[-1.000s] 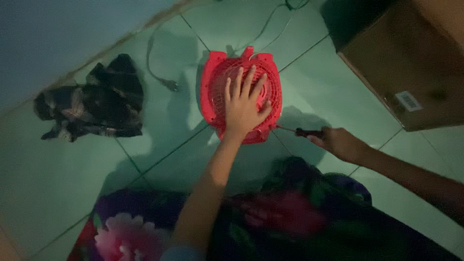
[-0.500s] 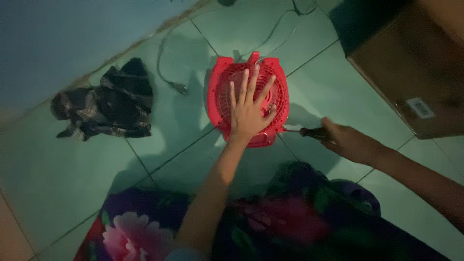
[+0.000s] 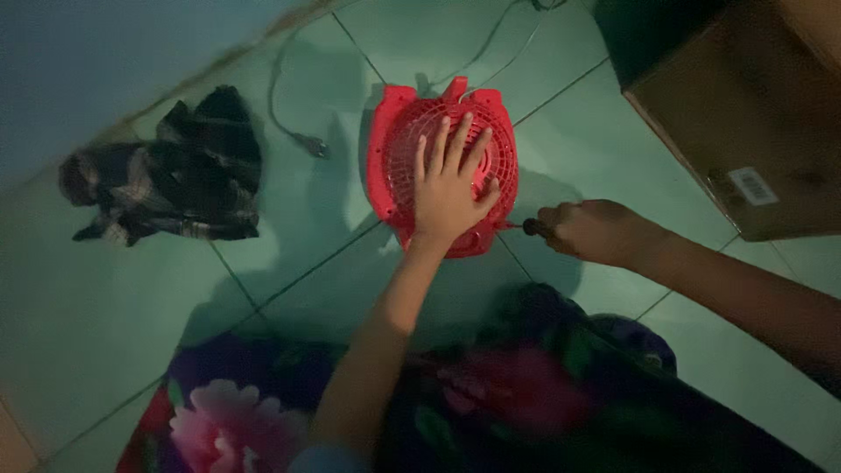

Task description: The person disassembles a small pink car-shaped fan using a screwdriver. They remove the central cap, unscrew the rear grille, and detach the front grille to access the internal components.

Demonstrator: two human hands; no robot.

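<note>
A red plastic fan housing [image 3: 442, 166] with a round grille lies flat on the green tiled floor [image 3: 289, 236], a little above the middle of the frame. The left hand [image 3: 448, 188] rests on the grille, palm down and fingers spread, pressing on it without gripping. Just right of the housing's lower edge, the right hand [image 3: 589, 229] is clenched around the dark handle of a screwdriver [image 3: 524, 227], whose tip points left and meets the housing's lower right corner. A thin cord [image 3: 289, 114] runs from the housing's top across the floor, ending in a plug left of the housing. A crumpled dark plaid cloth [image 3: 171, 171] lies well apart at the left. A brown cardboard box [image 3: 745, 114] fills the upper right corner. Flowered fabric [image 3: 491, 394] covers the person's lap along the bottom edge.
</note>
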